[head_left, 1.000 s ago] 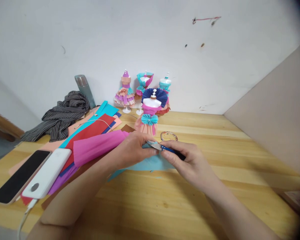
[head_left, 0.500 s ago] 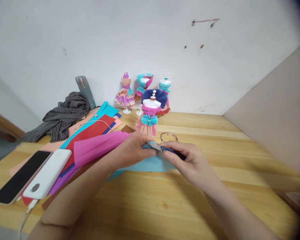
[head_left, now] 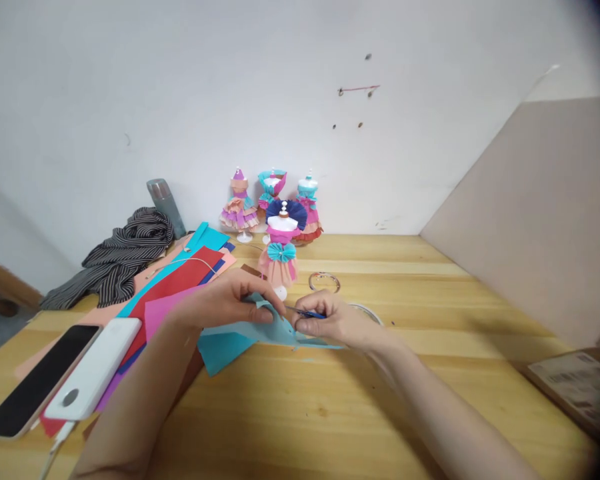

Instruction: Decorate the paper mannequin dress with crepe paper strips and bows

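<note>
In the head view, my left hand (head_left: 240, 300) pinches a piece of light-blue crepe paper (head_left: 275, 327) between thumb and fingers. The paper stands folded up at the grip and spreads over the table below. My right hand (head_left: 330, 320) is closed round small blue-handled scissors (head_left: 307, 312). Their thin metal blades point left, toward my left fingertips and the paper's upper edge. Fingers hide most of the handles. Just behind the hands stands a miniature dress form (head_left: 283, 250) with a navy pleated collar, pink bodice and turquoise rosette.
Three more dressed forms (head_left: 239, 203) stand by the wall. Coloured paper sheets (head_left: 180, 287), a white power bank (head_left: 95, 367), a phone (head_left: 40, 380), striped cloth (head_left: 125, 257) and a flask (head_left: 165, 207) lie or stand left. A beaded ring (head_left: 324, 282) lies behind my right hand; a cardboard box (head_left: 570, 387) is right.
My hands have moved slightly apart. The scissors' blades have turned and show edge-on, and more of the light-blue paper shows. The whole view has shifted.
</note>
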`<state>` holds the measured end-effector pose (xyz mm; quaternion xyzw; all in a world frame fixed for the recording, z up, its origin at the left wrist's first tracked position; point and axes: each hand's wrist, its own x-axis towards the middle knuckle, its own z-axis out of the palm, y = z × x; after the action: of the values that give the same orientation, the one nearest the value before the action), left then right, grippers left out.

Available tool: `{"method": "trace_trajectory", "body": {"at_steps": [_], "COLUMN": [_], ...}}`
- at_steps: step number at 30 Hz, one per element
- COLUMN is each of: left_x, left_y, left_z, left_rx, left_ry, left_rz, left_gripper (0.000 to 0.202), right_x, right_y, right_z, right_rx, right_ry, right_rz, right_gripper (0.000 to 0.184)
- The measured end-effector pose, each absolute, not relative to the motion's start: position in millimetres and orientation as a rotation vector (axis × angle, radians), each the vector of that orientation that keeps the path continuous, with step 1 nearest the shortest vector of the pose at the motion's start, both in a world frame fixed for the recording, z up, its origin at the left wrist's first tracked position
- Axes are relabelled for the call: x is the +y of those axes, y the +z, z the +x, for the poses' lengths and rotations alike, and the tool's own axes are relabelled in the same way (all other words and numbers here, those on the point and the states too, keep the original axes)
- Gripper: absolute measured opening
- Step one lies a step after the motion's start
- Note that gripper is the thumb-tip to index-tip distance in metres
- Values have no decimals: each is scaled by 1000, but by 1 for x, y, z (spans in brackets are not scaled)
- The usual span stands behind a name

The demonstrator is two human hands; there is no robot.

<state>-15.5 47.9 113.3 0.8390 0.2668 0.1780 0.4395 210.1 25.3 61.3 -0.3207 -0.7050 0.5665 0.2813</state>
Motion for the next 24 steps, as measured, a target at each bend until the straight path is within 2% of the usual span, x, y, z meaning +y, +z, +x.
{"method": "trace_trajectory", "body": {"at_steps": [5,10,14,16,19,24], "left_x": [45,52,55,56,55,53], "left_y": [115,117,113,109,101,90], "left_z": [-26,-38,-50,-54,-57,-66], "left_rx": [684,704,661,643,657,709], "left_ry": [442,424,392,380,399,487], "left_rz": [2067,2116,2042,1981,1914,1842], "left_gripper": [29,17,17,21,24,20], "right_x": [24,26,22,18,13,10], "right_y": [68,65,55,47,35,28], "right_z": [225,231,212,197,177,175], "right_rx": [-1875,-1735,-1716,-1764,-1819,-1891], "right_ry": [1372,1298,1241,1297,1574,1830], "right_rz": [-853,-901,-925,-855,-729,-593], "right_gripper": [38,37,33,35,38,34]}}
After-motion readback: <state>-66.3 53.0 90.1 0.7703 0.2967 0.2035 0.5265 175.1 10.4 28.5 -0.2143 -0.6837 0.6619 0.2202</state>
